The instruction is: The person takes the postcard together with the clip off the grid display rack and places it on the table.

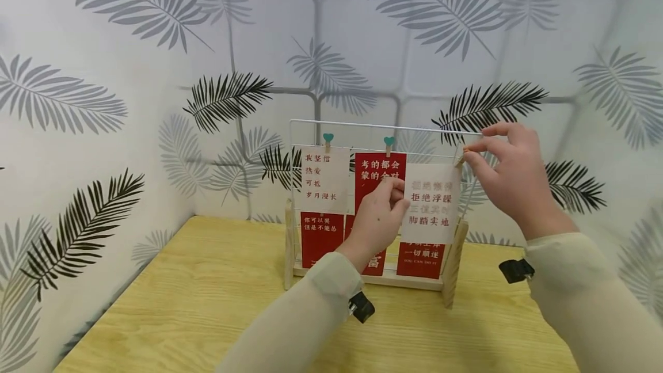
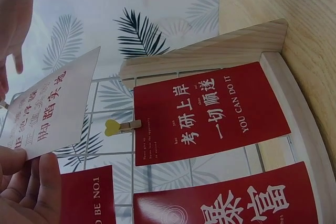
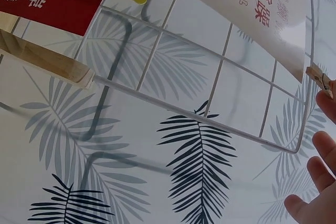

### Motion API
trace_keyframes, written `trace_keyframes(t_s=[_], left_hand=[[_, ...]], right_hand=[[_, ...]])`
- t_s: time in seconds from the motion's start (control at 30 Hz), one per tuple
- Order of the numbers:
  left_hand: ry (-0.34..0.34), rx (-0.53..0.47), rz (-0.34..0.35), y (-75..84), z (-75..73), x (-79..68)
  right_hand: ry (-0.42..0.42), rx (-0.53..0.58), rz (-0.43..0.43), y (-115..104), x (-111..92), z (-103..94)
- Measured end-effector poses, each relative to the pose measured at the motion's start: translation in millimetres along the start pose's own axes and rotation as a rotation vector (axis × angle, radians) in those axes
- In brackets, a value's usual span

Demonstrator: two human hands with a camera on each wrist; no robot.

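Observation:
My left hand (image 1: 377,217) pinches the left edge of a white card (image 1: 431,206) with printed characters, held in front of the right side of a wire grid rack. By the card's upper right corner, my right hand (image 1: 510,174) pinches a small wooden clothespin (image 3: 318,78) between thumb and finger. Whether that clothespin bites on the card cannot be told. In the left wrist view, the thumb and fingertips of the left hand (image 2: 31,187) hold the card (image 2: 58,106) at its edge.
The rack's wooden base (image 1: 373,281) stands on a wood-grain table (image 1: 207,304). Clipped to the grid are another white card (image 1: 323,180) and several red cards (image 1: 322,240). A teal heart clothespin (image 1: 389,144) and a yellow heart clothespin (image 2: 121,126) hold red cards. Leaf-patterned wallpaper lies behind.

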State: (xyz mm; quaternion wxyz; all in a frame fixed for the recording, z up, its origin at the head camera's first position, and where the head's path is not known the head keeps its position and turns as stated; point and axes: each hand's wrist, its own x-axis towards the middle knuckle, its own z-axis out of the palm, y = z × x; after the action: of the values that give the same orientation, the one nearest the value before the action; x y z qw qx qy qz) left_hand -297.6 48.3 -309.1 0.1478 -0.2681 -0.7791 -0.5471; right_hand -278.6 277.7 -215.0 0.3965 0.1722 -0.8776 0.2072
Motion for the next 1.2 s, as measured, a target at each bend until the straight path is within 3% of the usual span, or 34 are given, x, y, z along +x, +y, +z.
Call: trace_keyframes(t_s=[0.5, 1.2], left_hand=[[-0.007, -0.022, -0.004, -1.3, -2.2, -15.2], [0.011, -0.027, -0.093, -15.0, 2.4, -32.7]], right_hand=[[0.034, 0.027, -0.012, 4, -20, 2.2], [-0.039, 0.046, 0.043, 18, -51, 8.8]])
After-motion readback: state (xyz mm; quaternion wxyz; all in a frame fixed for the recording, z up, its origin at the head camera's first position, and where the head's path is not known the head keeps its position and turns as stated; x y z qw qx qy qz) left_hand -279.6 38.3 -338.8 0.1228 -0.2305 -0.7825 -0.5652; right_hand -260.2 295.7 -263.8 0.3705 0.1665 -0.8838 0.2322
